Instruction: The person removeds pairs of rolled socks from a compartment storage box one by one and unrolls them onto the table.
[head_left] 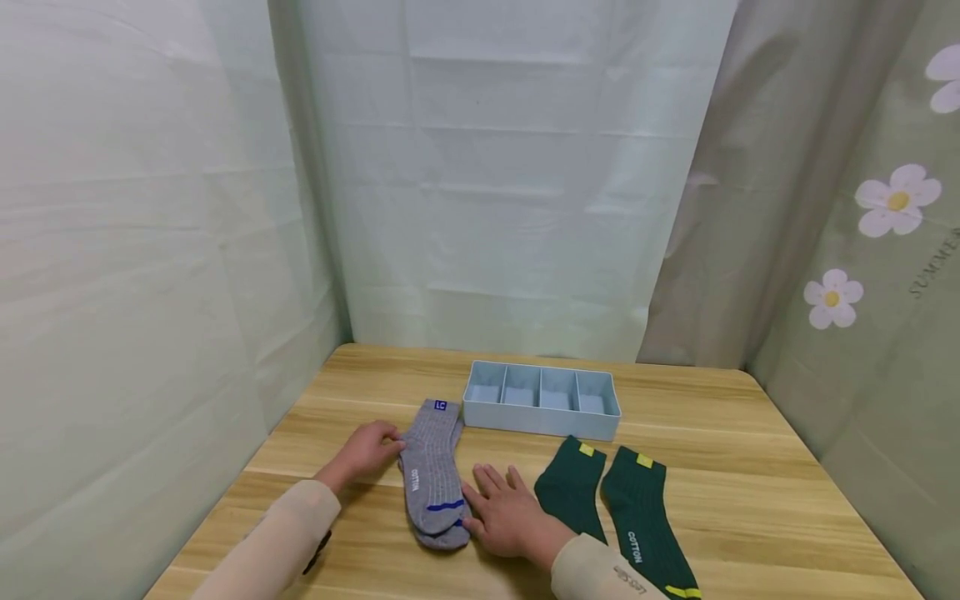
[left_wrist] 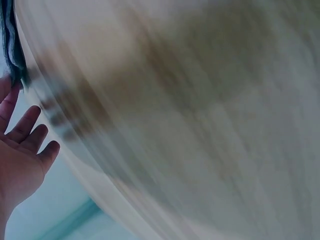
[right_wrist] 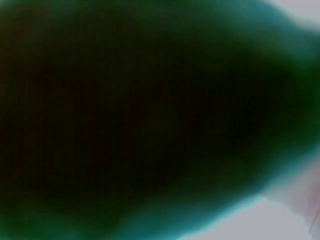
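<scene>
Two grey socks (head_left: 433,475) with blue trim lie stacked on the table, cuffs toward the back, the lower one showing at the toe and right side. At their left edge, my left hand (head_left: 372,450) pinches the fabric between thumb and index finger. The left wrist view shows that hand (left_wrist: 22,160) with its other fingers spread, beside the sock edge (left_wrist: 12,47). My right hand (head_left: 504,512) lies flat with fingers extended, fingertips at the right edge of the grey socks near the toes. Dark green blur fills most of the right wrist view.
Two dark green socks (head_left: 572,483) with yellow tabs lie apart on the right, partly behind my right forearm. A light blue box (head_left: 540,418) with several compartments stands behind the socks. The wooden table (head_left: 757,500) is bordered by hanging curtains (head_left: 495,208).
</scene>
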